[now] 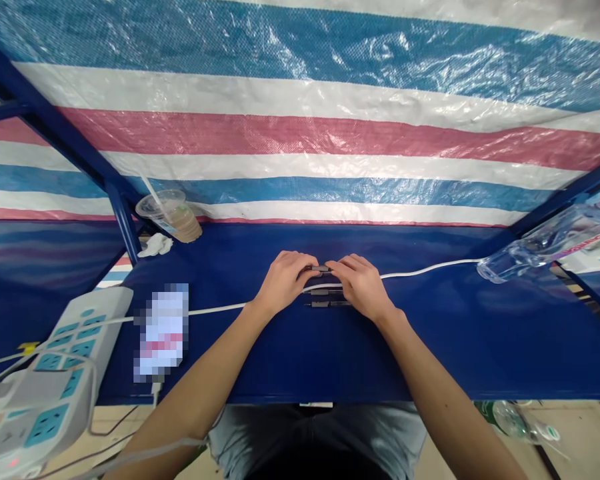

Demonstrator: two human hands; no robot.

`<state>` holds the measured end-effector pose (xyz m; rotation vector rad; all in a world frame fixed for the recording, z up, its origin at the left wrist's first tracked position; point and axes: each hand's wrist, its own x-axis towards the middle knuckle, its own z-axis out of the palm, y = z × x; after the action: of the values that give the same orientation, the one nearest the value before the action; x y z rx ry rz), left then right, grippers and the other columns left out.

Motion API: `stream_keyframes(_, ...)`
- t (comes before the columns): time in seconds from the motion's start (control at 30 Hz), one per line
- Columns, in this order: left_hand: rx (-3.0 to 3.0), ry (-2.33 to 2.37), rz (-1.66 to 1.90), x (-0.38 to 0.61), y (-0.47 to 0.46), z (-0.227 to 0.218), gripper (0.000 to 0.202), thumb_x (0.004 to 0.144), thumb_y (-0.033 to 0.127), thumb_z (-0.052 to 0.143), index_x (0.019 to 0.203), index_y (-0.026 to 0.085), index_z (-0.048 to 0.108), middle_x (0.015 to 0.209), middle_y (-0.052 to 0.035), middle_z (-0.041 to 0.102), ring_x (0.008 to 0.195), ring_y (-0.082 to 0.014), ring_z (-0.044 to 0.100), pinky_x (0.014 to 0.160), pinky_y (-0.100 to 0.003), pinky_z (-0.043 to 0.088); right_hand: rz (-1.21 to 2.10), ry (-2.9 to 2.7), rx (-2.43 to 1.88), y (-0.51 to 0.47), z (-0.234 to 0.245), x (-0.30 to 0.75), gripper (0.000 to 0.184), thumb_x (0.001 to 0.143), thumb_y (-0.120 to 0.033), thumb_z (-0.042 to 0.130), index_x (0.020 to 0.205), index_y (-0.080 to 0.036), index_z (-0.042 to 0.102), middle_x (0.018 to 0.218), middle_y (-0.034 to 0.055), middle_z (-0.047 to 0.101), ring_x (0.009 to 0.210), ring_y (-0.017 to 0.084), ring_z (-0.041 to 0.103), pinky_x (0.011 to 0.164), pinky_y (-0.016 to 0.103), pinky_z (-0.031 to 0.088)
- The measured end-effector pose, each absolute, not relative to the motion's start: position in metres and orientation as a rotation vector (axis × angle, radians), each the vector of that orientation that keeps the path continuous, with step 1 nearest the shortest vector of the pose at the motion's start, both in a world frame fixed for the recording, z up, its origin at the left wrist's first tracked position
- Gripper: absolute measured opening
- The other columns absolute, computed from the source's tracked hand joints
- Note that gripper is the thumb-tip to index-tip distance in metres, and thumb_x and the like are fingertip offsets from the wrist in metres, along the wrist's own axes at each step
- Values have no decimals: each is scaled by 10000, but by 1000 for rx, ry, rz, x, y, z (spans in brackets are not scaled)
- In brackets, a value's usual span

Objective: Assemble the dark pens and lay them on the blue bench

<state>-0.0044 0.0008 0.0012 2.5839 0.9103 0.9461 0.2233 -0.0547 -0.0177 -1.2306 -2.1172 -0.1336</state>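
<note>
Black connector [319, 269] pinched between left hand [285, 283] and right hand [359, 287]

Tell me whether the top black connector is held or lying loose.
Held: the black connector sits pinched between the left hand and right hand.

Your blue-covered bench [430, 353], mid-session: small black connectors [330, 304] lie side by side at centre, crossed by a white cable [430, 272]. A blurred white packet [163, 332] sits to your left, a white power strip [87, 340] at the left corner. A crumpled tissue [155, 245] and a plastic cup [173, 217] with a straw stand at the back edge, a clear plastic bag [545, 247] at far right.
</note>
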Motion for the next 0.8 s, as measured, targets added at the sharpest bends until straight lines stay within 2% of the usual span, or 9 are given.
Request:
stream_keyframes(0.1, 2594, 920, 897, -5, 1, 2, 305, 1122, 410, 530, 964, 211, 698, 926, -24, 792, 845, -197, 694, 919, -389, 460, -92, -2087, -1215, -55, -18, 223, 249, 1121, -290, 528, 1143, -182, 751, 948, 78, 748, 863, 236, 627, 820, 393, 498)
stream_keyframes(0.17, 2594, 932, 866, -5, 1, 3, 341, 1130, 411, 504, 952, 209, 713, 930, -30, 794, 883, -207, 706, 934, -398, 454, -73, -2067, -1217, -55, -20, 224, 266, 1127, -319, 521, 1115, -189, 753, 944, 77, 754, 854, 232, 630, 822, 392, 500)
stream_keyframes(0.3, 2569, 940, 879, -5, 0, 3, 233, 1073, 437, 631, 1146, 226, 695, 984, -25, 776, 887, -202, 701, 954, -388, 463, -43, -2034, -1219, -54, -23, 227, 256, 1123, -317, 529, 1087, -197, 753, 944, 78, 763, 845, 237, 639, 811, 394, 507)
stream_keyframes(0.5, 2571, 911, 877, -5, 0, 3, 109, 1077, 309, 615, 1019, 221, 644, 963, -21, 745, 888, -195, 664, 923, -365, 455, 27, -1986, -1224, -54, -25, 232, 233, 1111, -329, 556, 1063, -224, 758, 967, 85, 774, 857, 242, 662, 819, 405, 536)
stream_keyframes(0.6, 2557, 921, 870, -5, 1, 2, 144, 1083, 341, 609, 1015, 220, 645, 956, -21, 753, 874, -197, 657, 911, -368, 452, 52, -1988, -1221, -54, -25, 232, 235, 1110, -323, 552, 1063, -224, 760, 958, 83, 771, 864, 244, 665, 816, 404, 540)
stream_keyframes(0.8, 2568, 962, 861, -5, 2, 3, 339, 1120, 437, 522, 930, 206, 682, 906, -39, 763, 883, -214, 663, 925, -385, 451, 68, -1985, -1207, -54, -25, 231, 244, 1113, -327, 547, 1049, -226, 759, 941, 76, 763, 850, 237, 654, 816, 395, 535)
